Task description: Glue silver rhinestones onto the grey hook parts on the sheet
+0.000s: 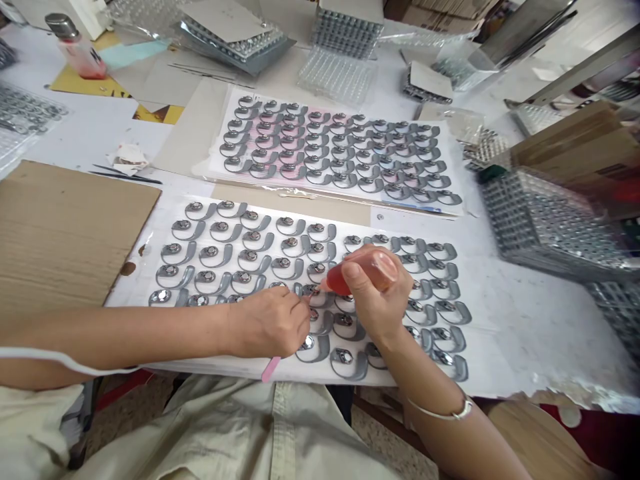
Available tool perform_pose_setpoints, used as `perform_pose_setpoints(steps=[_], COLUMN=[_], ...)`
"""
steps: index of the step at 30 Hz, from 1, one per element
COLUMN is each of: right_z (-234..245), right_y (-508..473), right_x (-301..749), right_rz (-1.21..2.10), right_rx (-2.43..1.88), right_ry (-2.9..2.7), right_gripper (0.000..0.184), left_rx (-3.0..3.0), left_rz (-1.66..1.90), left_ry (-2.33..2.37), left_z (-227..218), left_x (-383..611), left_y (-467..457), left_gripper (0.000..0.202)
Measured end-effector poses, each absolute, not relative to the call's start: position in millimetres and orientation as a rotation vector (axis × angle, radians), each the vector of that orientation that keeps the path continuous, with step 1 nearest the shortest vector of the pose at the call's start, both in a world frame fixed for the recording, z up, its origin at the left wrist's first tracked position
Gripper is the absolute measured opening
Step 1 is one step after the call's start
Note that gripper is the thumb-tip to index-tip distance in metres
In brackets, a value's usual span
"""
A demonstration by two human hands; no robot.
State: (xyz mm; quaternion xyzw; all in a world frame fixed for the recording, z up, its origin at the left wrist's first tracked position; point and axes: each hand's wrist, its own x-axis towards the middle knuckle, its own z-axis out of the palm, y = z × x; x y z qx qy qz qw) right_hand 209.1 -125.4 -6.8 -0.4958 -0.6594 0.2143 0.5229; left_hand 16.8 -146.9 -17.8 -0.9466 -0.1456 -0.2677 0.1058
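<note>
My right hand (377,300) is closed around a small squeeze bottle of red liquid (367,272), its nozzle pointing left and down at a grey metal piece (311,291) on the near white sheet (500,313). My left hand (273,321) is closed in a pinch right beside that nozzle and grips a thin pink stick (271,369) that pokes out below the hand. Several rows of grey hook-shaped pieces with round shiny centres cover the sheet around both hands.
A second sheet (453,163) of the same pieces lies farther back. A brown cardboard board (65,227) lies at left. A bottle of red liquid (77,50) stands at far left. Stacked clear blister trays (545,223) sit at right and along the back.
</note>
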Motion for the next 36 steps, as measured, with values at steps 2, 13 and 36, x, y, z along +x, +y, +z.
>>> perform_pose_setpoints(steps=[2, 13, 36], right_z=[-7.1, -5.3, -7.1], right_y=[-125.4, -126.4, -126.7], right_x=[208.8, 208.5, 207.1], right_rz=[0.517, 0.519, 0.453], right_rx=[-1.184, -1.126, -1.159], right_ry=[-1.575, -1.601, -1.609], right_gripper=[0.018, 0.015, 0.017], left_rx=[-2.792, -2.798, -2.769], left_rz=[-0.784, -0.802, -0.774], left_ry=[-0.428, -0.425, -0.425], left_z=[-17.5, -14.9, -18.2], left_x=[16.4, 17.6, 16.8], left_y=[-146.9, -146.2, -145.8], left_gripper=[0.016, 0.017, 0.015])
